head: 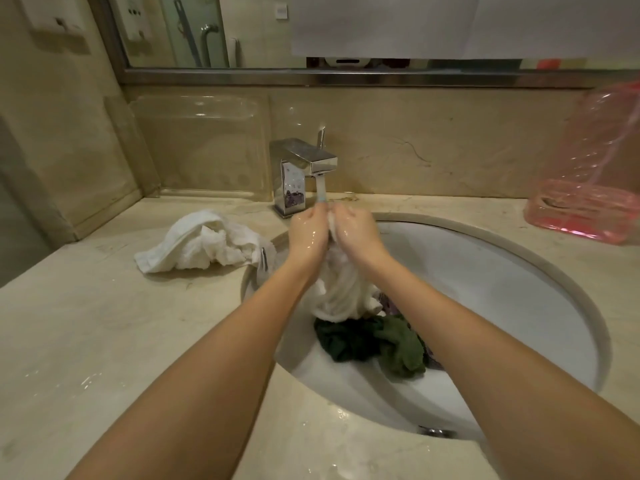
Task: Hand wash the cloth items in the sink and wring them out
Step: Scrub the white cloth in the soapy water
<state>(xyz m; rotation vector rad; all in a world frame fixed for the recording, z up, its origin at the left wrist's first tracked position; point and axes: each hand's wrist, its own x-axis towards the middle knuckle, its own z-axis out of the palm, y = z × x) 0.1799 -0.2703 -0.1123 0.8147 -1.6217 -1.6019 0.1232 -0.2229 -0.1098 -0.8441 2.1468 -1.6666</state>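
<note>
A wet white cloth (341, 292) hangs bunched over the white oval sink (502, 289). My left hand (308, 232) and my right hand (356, 230) grip its top end together, right under the water running from the chrome faucet (301, 168). Both hands are wet. Below the white cloth, a dark green cloth (377, 342) lies in the basin, with a bit of purple patterned fabric (389, 304) showing behind it. A crumpled white towel (204, 242) sits on the counter left of the sink, one corner over the rim.
The beige marble counter (104, 341) is wet near its front edge. A pink transparent plastic bag (595, 174) stands at the back right. A clear plastic sheet (204, 147) leans against the backsplash left of the faucet. A mirror (346, 29) spans the wall above.
</note>
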